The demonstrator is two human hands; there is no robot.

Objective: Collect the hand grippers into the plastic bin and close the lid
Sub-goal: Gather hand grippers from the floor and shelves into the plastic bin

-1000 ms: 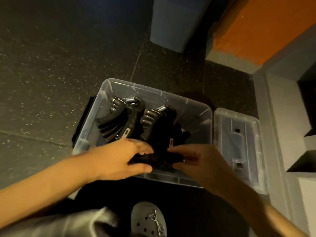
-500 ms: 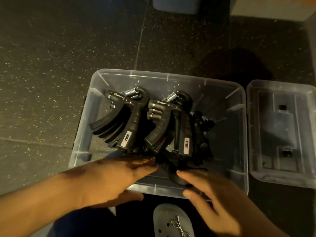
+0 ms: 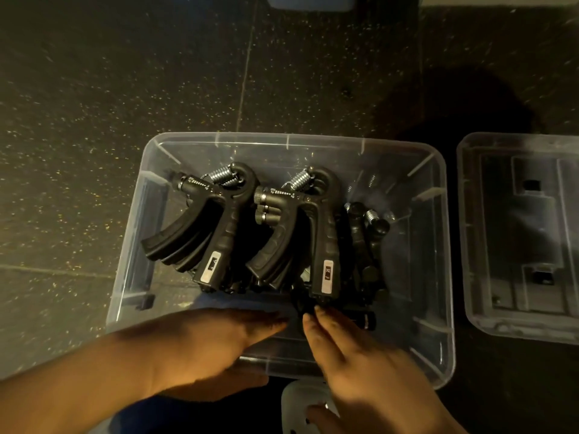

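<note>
Left hand [image 3: 213, 339]: grip spread, fingers straight and laid flat over the near wall of the bin, thumb outside and below the rim. It holds nothing and probably steadies the bin.
Right hand [image 3: 354, 364]: grip spread, fingers straight, fingertips [image 3: 324, 319] touching a black gripper just ahead. This looks like a nudge into place, not a hold.
Bin [image 3: 282, 137]: clear plastic, uncovered, standing on the floor [image 3: 125, 89], with its near wall under both grips.
Crosswise gripper [image 3: 365, 319]: inside the bin along the near wall, at the right grip's fingertips. It probably lies sideways to fill the gap left by the stacks.
Left stack [image 3: 200, 233]: hand grippers nested flat, ahead of the left grip, handles towards it and springs away. Nesting saves room.
Middle stack [image 3: 300, 233]: ahead of the right grip's fingertips, nested the same way.
Edge-on group [image 3: 366, 245]: ahead and right of the right grip, standing on edge beside the middle stack. The count is unclear in the dark.
Lid [image 3: 517, 230]: on the floor just beside the bin, right of the right grip and apart from it. It is not yet fitted.
Shoe [image 3: 297, 399]: pale, between the two wrists.
Stage: collecting appears nearly done, with the lid still to fit.
Risk: the edge-on group may stand too high for the lid, though its height cannot be told.
</note>
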